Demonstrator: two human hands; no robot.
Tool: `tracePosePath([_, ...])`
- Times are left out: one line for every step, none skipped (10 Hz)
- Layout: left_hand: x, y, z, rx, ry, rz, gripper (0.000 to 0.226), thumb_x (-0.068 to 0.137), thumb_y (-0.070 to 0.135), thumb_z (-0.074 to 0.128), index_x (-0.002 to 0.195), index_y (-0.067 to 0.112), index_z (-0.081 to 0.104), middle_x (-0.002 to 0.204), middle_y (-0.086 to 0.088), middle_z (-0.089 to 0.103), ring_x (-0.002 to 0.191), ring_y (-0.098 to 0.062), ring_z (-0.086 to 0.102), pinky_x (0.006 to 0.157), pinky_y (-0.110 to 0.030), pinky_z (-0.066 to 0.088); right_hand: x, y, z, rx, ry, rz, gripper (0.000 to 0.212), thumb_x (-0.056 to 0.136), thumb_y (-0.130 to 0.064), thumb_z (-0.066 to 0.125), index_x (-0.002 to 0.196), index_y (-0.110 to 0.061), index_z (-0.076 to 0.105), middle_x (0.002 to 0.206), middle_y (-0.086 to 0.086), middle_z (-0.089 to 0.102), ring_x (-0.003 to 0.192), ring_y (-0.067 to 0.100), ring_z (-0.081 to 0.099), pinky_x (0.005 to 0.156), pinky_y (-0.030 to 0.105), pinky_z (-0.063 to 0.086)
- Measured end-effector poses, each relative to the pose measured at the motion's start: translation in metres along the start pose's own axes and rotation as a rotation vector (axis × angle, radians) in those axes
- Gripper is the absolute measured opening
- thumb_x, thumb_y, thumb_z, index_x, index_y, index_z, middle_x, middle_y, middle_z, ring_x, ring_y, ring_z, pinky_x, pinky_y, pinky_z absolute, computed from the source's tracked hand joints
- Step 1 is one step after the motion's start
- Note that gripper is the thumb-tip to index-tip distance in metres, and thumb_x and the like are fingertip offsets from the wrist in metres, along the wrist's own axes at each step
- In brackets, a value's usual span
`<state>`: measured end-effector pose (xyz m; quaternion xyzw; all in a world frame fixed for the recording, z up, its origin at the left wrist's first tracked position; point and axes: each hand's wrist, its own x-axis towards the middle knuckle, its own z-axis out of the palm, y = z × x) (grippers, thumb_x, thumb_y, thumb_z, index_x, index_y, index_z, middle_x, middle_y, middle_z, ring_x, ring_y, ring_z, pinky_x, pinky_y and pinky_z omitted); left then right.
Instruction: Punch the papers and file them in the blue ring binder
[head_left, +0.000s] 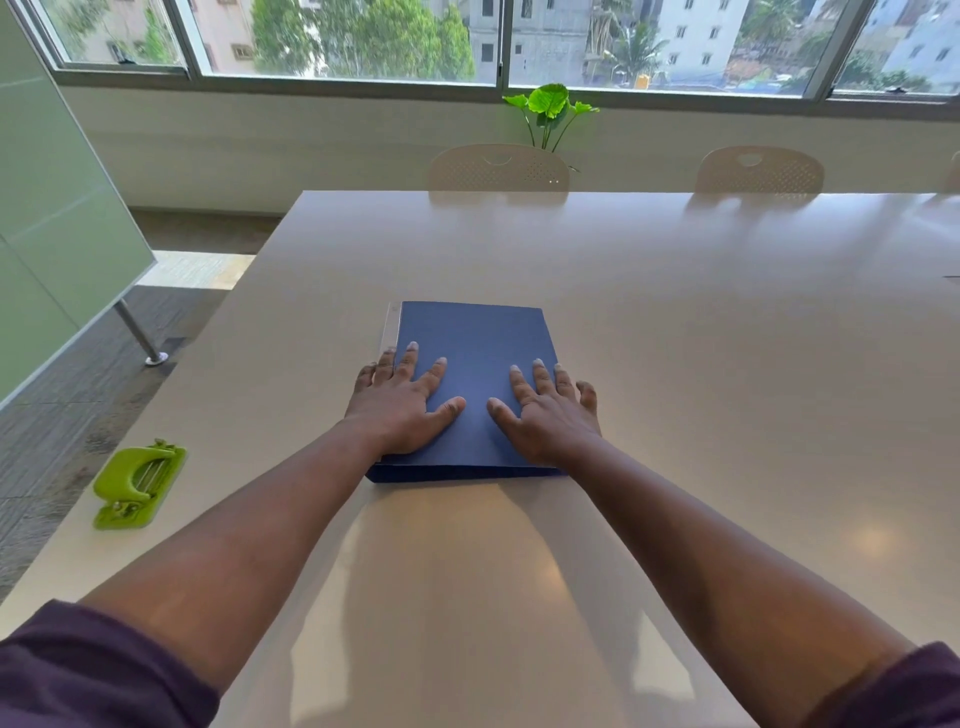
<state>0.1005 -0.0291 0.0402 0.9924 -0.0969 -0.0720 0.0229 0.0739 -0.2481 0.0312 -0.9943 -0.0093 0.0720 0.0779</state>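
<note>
The blue ring binder lies closed and flat in the middle of the white table. My left hand rests palm down on the near left part of its cover, fingers spread and straight. My right hand lies flat on the near right part in the same way. A thin strip of pale page edge shows along the binder's left side. No loose papers are in view. The green hole punch sits on the table's left edge, well apart from both hands.
Two beige chairs stand at the far side of the table. A green plant rises behind them under the window. A glass partition stands on the left, with floor beyond the table's left edge.
</note>
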Motion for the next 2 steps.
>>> tracePosePath([0.0012,0.0042,-0.0011,-0.017,0.028,0.012,0.079,0.091,0.080,0.012,0.159,0.043,-0.004,0.170,0.001,-0.015,0.156,-0.025,-0.017,0.124,-0.048,-0.005,0.0009,-0.0056,-0.0037,0.028,0.037,-0.016,0.079,0.095,-0.073,0.010,0.162,-0.033,0.001,0.172,0.004,-0.005,0.158,0.027,-0.009,0.124,0.052,-0.002])
tracePosePath([0.0033,0.0047,-0.0008,-0.034,0.020,0.024,0.077,0.093,0.078,0.012,0.160,0.042,-0.003,0.170,0.001,-0.015,0.156,-0.025,-0.017,0.124,-0.047,-0.006,0.0027,-0.0053,-0.0031,0.050,0.046,-0.029,0.078,0.096,-0.072,0.010,0.162,-0.033,0.000,0.172,0.004,-0.005,0.158,0.027,-0.008,0.124,0.051,-0.002])
